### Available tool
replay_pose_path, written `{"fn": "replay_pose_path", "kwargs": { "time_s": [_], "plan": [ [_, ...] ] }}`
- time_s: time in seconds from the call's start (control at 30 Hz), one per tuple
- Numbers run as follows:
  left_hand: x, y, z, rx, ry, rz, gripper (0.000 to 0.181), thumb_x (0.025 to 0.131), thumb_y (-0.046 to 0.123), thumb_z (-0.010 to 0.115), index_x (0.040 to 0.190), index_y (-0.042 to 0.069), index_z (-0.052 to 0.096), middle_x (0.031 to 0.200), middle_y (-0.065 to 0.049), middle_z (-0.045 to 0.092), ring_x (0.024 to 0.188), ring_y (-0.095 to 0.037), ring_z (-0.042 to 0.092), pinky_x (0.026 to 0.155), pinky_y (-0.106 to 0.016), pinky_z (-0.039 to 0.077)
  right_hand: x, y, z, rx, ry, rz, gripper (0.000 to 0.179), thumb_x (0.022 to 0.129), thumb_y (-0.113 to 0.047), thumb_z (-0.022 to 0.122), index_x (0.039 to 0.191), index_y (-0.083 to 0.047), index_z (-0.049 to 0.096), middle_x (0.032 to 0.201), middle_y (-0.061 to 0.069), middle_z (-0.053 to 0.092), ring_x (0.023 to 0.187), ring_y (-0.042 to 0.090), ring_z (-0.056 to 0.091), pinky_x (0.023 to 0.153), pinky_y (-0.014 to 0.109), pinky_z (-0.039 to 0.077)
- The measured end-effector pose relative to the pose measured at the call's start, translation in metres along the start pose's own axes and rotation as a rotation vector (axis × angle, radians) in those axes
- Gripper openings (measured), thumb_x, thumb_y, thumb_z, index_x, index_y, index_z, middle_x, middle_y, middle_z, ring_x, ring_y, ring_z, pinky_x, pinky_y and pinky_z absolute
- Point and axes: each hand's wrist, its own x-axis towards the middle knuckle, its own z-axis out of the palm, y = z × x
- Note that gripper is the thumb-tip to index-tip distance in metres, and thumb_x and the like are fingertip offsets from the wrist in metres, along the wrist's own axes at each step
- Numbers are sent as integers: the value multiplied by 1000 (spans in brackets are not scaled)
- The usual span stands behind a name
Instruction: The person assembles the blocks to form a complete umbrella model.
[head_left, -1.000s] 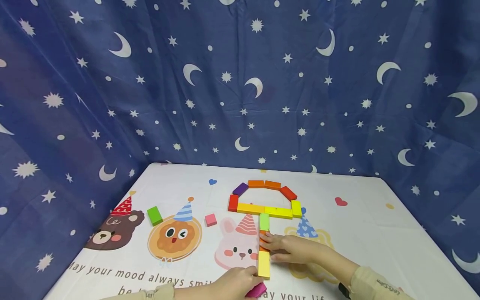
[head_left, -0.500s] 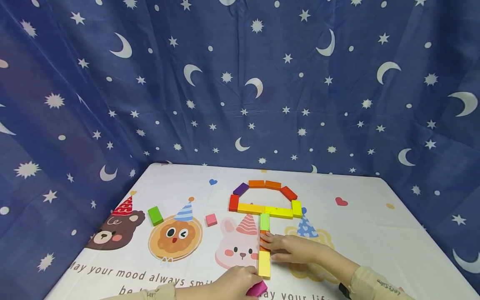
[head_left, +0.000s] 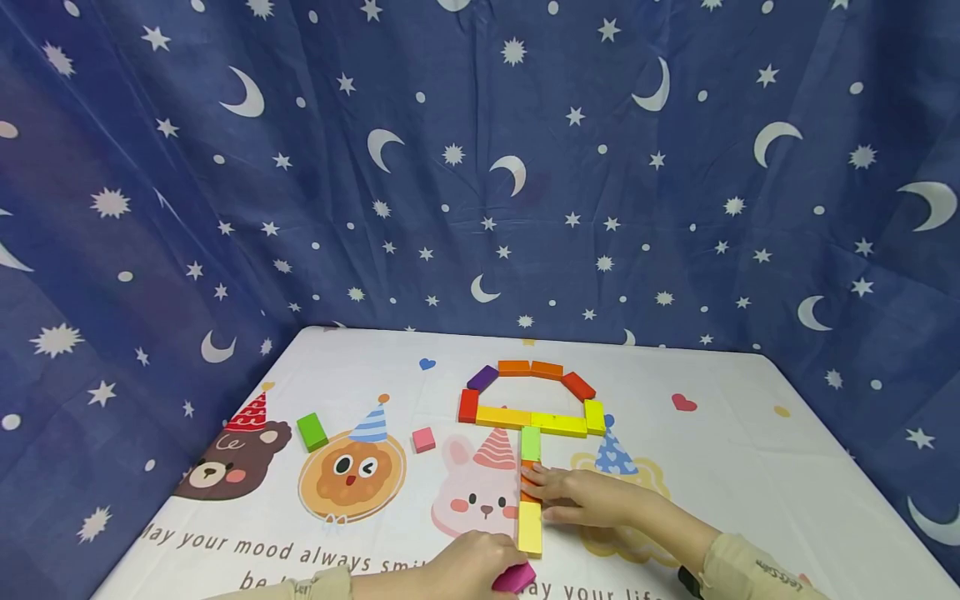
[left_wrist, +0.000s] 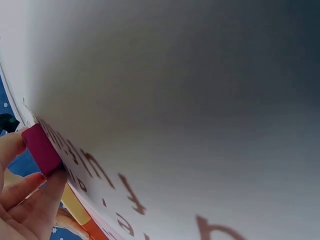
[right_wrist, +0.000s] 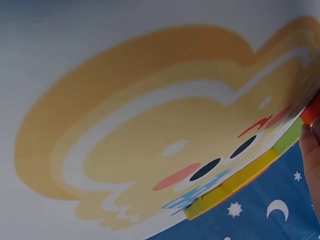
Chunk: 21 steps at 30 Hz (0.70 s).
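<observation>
My left hand (head_left: 474,568) pinches a magenta block (head_left: 514,577) near the table's front edge; the left wrist view shows the thumb and fingers on either side of this block (left_wrist: 42,150). Just beyond it lies a pale yellow block (head_left: 529,529), the near end of a straight column. Farther up that column, my right hand (head_left: 592,498) rests its fingertips on an orange block (head_left: 531,490), partly covering it. A light green block (head_left: 530,442) continues the column. It meets two yellow blocks laid end to end, including this bright yellow one (head_left: 558,425).
Above the column, red, purple and orange blocks form an arch, with an orange one (head_left: 513,367) at its top. A green block (head_left: 312,432) and a small pink block (head_left: 423,439) lie apart at left. A dark object (head_left: 688,581) shows by the right sleeve.
</observation>
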Motion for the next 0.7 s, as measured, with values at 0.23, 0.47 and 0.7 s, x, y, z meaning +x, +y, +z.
{"fn": "replay_pose_path", "kwargs": {
  "time_s": [0.23, 0.47, 0.7],
  "plan": [
    [0, -2, 0, 94, 42, 76, 40, 80, 35, 73, 116, 17, 68, 92, 9, 68, 72, 8, 51, 61, -3, 36, 2, -4, -3, -11, -24, 43, 50, 95, -43, 50, 138, -18, 50, 146, 0, 44, 138, 21, 38, 109, 41, 37],
    [1, -3, 0, 84, 5, 77, 40, 83, 37, 70, 118, 18, 67, 93, 9, 68, 72, 7, 50, 62, -4, 36, 3, -6, -4, -67, -9, 47, 48, 94, -40, 54, 136, -19, 52, 142, -2, 49, 134, 19, 44, 108, 46, 37],
    [-6, -10, -5, 25, 23, 68, 43, 86, 42, 65, 121, 19, 64, 99, 8, 67, 83, 6, 56, 66, -6, 40, 5, -10, -3, -173, 40, -12, 50, 93, -43, 53, 136, -18, 52, 139, -1, 52, 134, 18, 44, 108, 46, 37]
  ]
}}
